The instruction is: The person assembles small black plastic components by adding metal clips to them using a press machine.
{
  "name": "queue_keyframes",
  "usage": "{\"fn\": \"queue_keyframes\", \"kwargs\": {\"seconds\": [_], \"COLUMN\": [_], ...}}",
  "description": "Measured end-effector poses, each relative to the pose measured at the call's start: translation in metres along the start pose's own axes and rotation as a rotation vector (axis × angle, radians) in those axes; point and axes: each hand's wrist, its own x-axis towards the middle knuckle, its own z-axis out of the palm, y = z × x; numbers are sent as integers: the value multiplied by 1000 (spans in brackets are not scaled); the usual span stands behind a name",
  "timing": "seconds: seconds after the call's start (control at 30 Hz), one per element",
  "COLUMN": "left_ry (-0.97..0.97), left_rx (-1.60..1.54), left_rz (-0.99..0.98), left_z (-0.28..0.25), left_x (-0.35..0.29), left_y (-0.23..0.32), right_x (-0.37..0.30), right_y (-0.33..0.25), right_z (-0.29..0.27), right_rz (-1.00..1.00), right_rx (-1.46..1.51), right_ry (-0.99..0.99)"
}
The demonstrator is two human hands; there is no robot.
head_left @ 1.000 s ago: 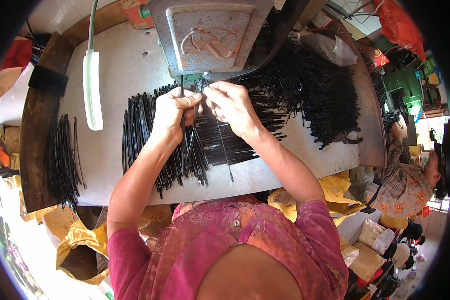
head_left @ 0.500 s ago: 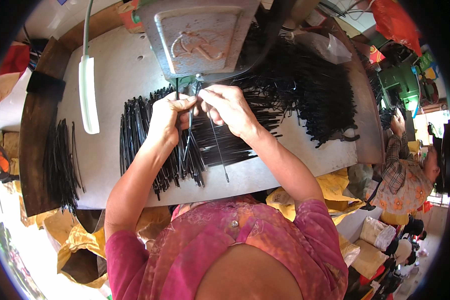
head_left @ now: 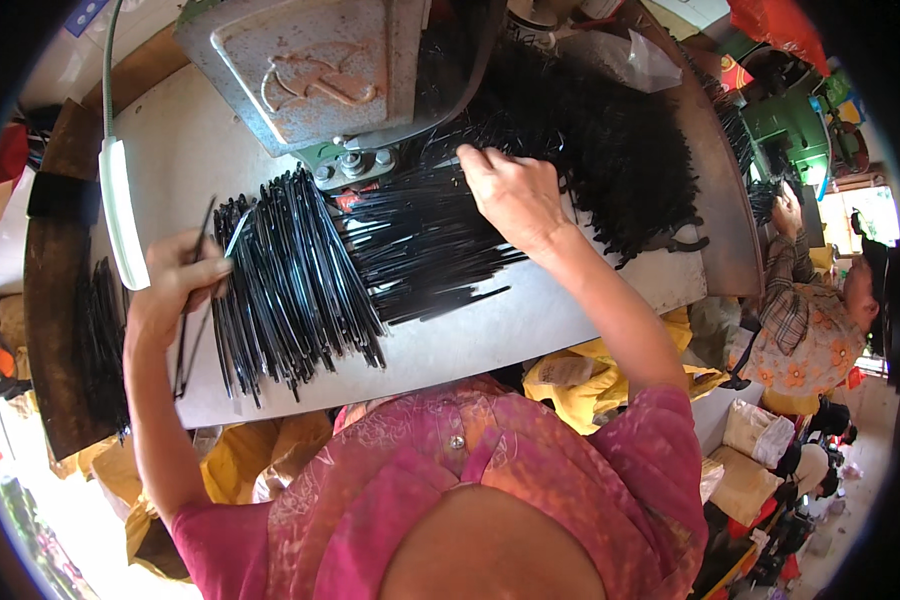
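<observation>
My left hand (head_left: 175, 283) pinches a thin black rod (head_left: 192, 290) and holds it at the left edge of a fanned pile of black rods (head_left: 290, 280) on the grey worktable (head_left: 490, 340). My right hand (head_left: 510, 195) rests fingers-down on a second heap of black rods (head_left: 420, 245) in front of a grey metal machine (head_left: 320, 70). A big tangled mass of black pieces (head_left: 610, 150) lies to the right of that hand.
A white lamp on a green stalk (head_left: 122, 220) hangs at the left. More black rods (head_left: 100, 340) lie on a brown side board. Another person in a flowered shirt (head_left: 800, 330) works at the right. Yellow bags (head_left: 570, 375) sit under the table edge.
Both hands were together at the machine's front. Now the left hand has swung out left with a rod, and the right hand has moved right onto the rod heap.
</observation>
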Motion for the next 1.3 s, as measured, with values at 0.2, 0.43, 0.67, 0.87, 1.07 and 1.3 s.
{"fn": "queue_keyframes", "kwargs": {"seconds": [0.2,0.43,0.67,0.87,1.07,1.3], "left_ry": [502,180,214,277,172,37], "left_rx": [1017,849,1033,724,488,449], "left_rz": [230,819,826,832,606,457], "left_z": [20,131,156,140,117,96], "left_x": [-23,16,61,59,38,25], "left_y": [-10,26,18,12,20,18], "right_x": [26,25,11,8,18,24], "right_y": [-16,-29,-12,9,-4,-20], "right_z": [20,9,-31,-26,-12,-7], "right_rz": [-58,-20,270,495,436,516], "right_rx": [-233,-230,-49,469,991,1308], "right_ry": [-121,-130,-273,-299,-265,-320]}}
